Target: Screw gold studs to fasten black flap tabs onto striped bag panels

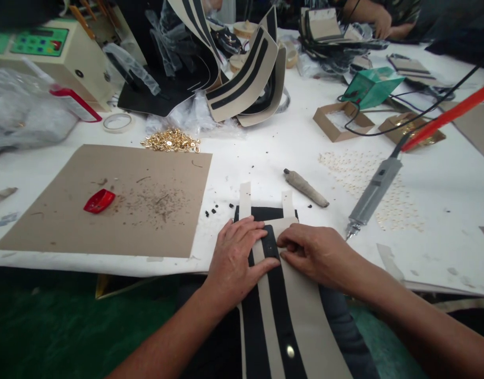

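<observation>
A beige panel with black stripes hangs over the table's front edge towards me. Its far end rests on the table, where two pale tabs stick out. My left hand lies across the panel with fingers stretched out and thumb spread, touching a black stripe near the far end. My right hand is curled beside that stripe, thumb and fingertips pinched together at its edge. Whatever is in the pinch is hidden. A shiny gold stud sits on the stripe lower down.
Right of my hands hangs a grey electric screwdriver over scattered small gold pieces. A wrapped stick lies ahead. Left are a cardboard sheet, a red dish and gold studs. Another person's hands are at the back.
</observation>
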Demonstrator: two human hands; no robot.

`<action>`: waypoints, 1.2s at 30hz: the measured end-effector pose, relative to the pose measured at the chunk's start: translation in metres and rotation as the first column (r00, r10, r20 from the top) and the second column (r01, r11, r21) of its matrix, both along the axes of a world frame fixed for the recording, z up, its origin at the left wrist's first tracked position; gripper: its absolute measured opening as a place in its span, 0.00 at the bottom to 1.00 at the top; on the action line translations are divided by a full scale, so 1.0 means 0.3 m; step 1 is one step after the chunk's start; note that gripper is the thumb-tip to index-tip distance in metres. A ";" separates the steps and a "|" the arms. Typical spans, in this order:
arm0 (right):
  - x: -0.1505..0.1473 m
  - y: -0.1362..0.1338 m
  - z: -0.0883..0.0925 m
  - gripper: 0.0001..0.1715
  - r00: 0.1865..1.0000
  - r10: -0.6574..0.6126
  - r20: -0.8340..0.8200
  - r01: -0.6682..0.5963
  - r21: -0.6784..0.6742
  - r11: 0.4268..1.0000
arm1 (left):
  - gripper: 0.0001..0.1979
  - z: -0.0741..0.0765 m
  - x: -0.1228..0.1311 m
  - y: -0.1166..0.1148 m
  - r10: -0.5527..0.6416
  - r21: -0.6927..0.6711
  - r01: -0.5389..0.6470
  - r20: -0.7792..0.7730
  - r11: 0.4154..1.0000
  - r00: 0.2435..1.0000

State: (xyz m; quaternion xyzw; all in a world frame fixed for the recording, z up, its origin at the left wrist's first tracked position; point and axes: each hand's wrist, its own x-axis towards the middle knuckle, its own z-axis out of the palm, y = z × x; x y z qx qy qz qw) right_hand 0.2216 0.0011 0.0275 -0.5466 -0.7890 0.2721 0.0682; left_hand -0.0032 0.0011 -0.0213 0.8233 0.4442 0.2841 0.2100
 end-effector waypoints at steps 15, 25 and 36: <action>0.021 -0.083 -0.066 0.07 0.995 -0.008 -0.097 0.028 0.214 0.976 | 0.06 0.032 -0.002 -0.040 -0.033 0.248 0.037 -0.022 0.968 0.999; 0.015 -0.082 -0.053 0.08 0.998 0.049 -0.027 -0.044 0.157 0.987 | 0.08 0.032 -0.017 -0.034 -0.077 0.215 0.084 -0.043 0.973 0.996; 0.027 -0.066 -0.065 0.08 0.999 -0.051 0.006 0.048 0.237 0.970 | 0.06 0.027 -0.023 -0.024 -0.035 0.195 0.041 -0.034 0.980 0.999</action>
